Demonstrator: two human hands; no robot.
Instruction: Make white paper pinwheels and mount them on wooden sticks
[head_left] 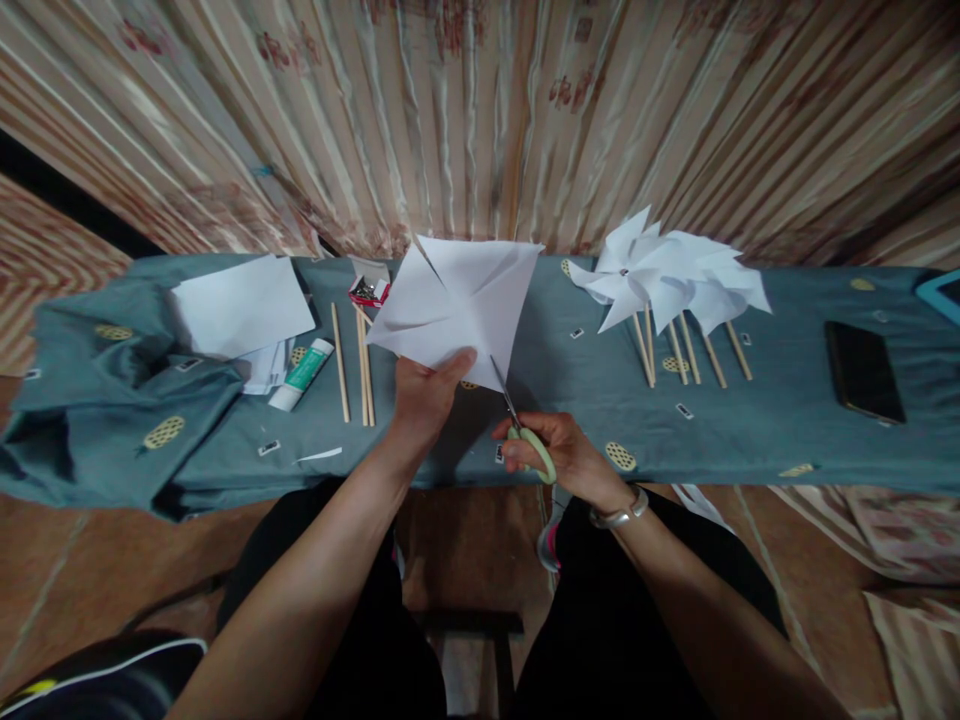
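My left hand (429,398) grips a square sheet of white paper (472,290) by its near edge, thumb on top. Slits run inward from several of the paper's corners. My right hand (551,447) is closed round the light green handles of a pair of scissors (534,450). The scissors' blades sit at the paper's near corner, pointing toward its middle. To the right lie several white paper pinwheels (667,265) on wooden sticks. Left of the paper, a small red box of metal pins (369,288) stands open beside several loose wooden sticks (364,370).
A blue-green cloth (420,465) covers the narrow table. At the left are a stack of white paper (244,305) and a green and white glue stick (301,374). A dark phone (864,370) lies at the right, near a blue-edged object (937,295). A striped curtain (465,120) hangs behind.
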